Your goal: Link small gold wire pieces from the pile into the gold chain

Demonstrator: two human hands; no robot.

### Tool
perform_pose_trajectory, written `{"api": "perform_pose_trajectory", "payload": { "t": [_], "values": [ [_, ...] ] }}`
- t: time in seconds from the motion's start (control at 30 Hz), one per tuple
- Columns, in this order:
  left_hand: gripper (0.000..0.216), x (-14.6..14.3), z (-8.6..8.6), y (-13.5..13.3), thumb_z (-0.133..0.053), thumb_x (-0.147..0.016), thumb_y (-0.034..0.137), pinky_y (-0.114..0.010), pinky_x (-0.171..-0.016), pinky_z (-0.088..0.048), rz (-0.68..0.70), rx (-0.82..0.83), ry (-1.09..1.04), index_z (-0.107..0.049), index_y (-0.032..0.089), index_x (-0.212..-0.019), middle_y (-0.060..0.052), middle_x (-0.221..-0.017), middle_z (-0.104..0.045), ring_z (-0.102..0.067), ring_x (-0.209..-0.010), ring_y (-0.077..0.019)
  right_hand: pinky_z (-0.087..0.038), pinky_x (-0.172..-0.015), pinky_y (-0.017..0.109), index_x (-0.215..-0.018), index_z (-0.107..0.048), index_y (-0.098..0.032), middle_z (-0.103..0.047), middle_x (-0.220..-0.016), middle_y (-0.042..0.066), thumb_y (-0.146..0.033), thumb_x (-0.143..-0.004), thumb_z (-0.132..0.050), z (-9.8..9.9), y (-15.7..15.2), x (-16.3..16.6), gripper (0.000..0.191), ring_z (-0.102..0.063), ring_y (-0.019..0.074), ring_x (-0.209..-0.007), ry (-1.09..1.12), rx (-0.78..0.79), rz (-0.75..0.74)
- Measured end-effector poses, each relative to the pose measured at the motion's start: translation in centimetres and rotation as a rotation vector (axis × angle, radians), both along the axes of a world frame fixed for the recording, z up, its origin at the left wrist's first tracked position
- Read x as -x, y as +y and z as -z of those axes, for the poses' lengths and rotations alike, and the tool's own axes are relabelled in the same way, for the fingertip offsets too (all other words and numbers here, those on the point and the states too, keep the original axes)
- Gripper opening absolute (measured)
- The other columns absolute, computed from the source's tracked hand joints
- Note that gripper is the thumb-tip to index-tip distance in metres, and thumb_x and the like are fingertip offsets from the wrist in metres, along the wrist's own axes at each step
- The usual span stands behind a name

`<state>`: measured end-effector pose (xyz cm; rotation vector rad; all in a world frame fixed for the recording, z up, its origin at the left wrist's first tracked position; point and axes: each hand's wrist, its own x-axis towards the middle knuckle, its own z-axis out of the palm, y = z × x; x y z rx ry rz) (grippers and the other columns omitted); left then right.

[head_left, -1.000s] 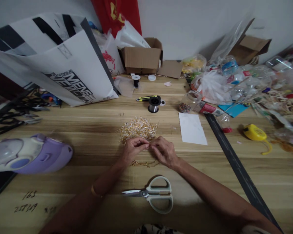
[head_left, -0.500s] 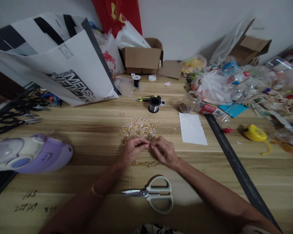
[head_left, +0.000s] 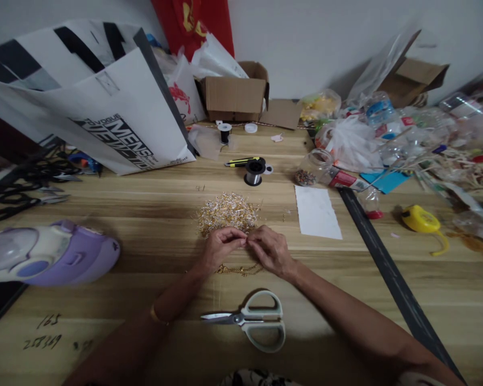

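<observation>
My left hand and my right hand meet fingertip to fingertip, each closed in a pinch. Whatever lies between their fingertips is too small to make out. Just beyond them is a tangled heap of gold and clear beaded pieces. A gold chain lies on the table between my wrists, partly hidden by my right hand. Closer to me rest scissors with pale handles, their blades pointing left.
Behind the heap are a wire spool, a yellow cutter and a jar of beads. White paper and a tape measure lie right. A purple appliance and a large paper bag stand left.
</observation>
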<state>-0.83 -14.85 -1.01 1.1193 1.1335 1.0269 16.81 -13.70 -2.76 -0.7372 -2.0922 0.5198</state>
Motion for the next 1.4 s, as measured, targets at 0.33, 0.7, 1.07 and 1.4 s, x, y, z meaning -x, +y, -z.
{"api": "perform_pose_trajectory", "payload": {
  "t": [0.33,0.7,1.07,1.4],
  "values": [
    [0.015,0.08,-0.06,-0.02,-0.075,-0.062,0.023,-0.024,-0.067,-0.05,-0.021,-0.008,0.03,-0.07,0.014,-0.073,-0.003,-0.071,-0.071,-0.064,-0.067,-0.0144,-0.052,-0.071,0.03,-0.092,-0.061,-0.019,-0.066,-0.085,0.007,-0.019,-0.09,-0.053,-0.22,0.22,0.02,0.008,-0.062,0.0164,-0.079,0.07,0.049,-0.004],
    [0.02,0.06,-0.1,-0.05,-0.077,-0.06,0.026,-0.025,-0.066,-0.051,-0.041,0.045,0.007,-0.07,0.013,-0.074,-0.004,-0.071,-0.072,-0.065,-0.067,-0.0155,-0.05,-0.066,0.028,-0.089,-0.059,-0.019,-0.064,-0.081,0.006,-0.019,-0.09,-0.051,-0.31,0.16,0.05,0.008,-0.06,0.0161,-0.074,0.066,0.047,0.027],
    [0.021,0.19,0.48,0.31,-0.077,-0.06,0.029,-0.026,-0.065,-0.052,-0.05,0.052,0.008,-0.069,0.014,-0.071,-0.003,-0.067,-0.07,-0.065,-0.064,-0.0156,-0.05,-0.068,0.028,-0.091,-0.056,-0.02,-0.063,-0.082,0.006,-0.018,-0.09,-0.049,-0.27,0.09,-0.02,0.007,-0.06,0.0163,-0.076,0.032,0.02,0.017],
    [0.019,0.05,0.0,0.17,-0.077,-0.059,0.027,-0.024,-0.063,-0.049,-0.075,0.023,0.049,-0.069,0.015,-0.069,-0.002,-0.067,-0.07,-0.063,-0.063,-0.0139,-0.05,-0.068,0.028,-0.091,-0.056,-0.019,-0.063,-0.082,0.006,-0.016,-0.09,-0.049,-0.22,0.16,-0.07,0.008,-0.059,0.0161,-0.076,0.04,0.011,0.012]
  ]
}}
